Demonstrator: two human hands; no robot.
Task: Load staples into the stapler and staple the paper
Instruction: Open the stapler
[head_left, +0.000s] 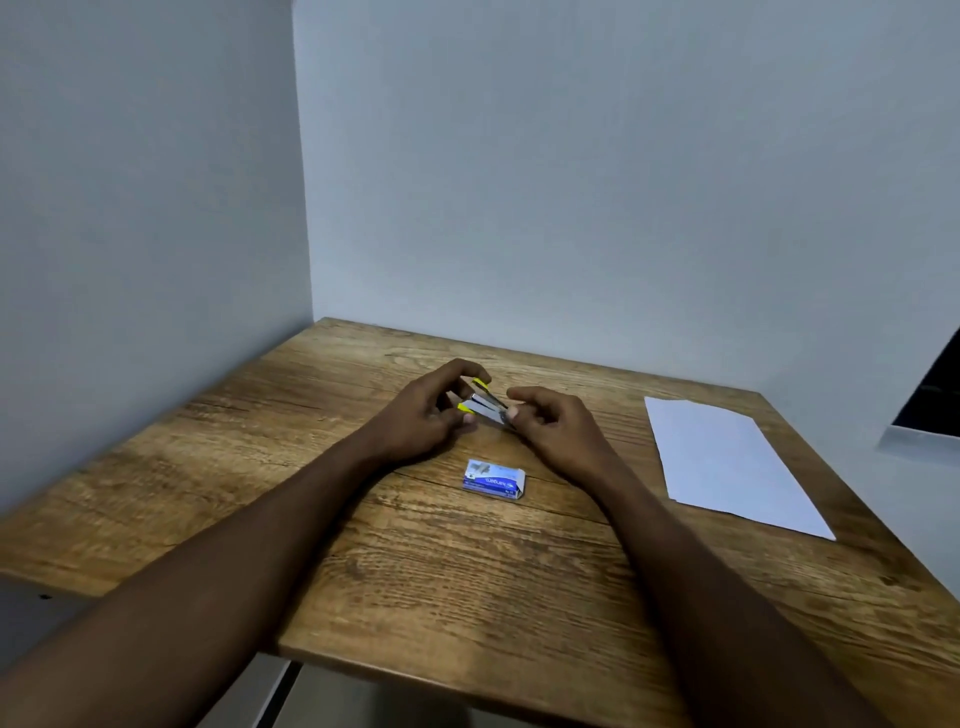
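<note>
A small yellow and silver stapler is held just above the wooden table, between both hands. My left hand grips its yellow rear end with thumb and fingers. My right hand pinches its metal front end. The stapler's top looks hinged up a little from its base. A blue and white staple box lies on the table just in front of the hands, one end flap open. A white sheet of paper lies flat at the right.
The table stands in a corner, with pale walls behind and at the left. A dark object sits at the far right edge beyond the paper. The table's near edge runs across the lower left.
</note>
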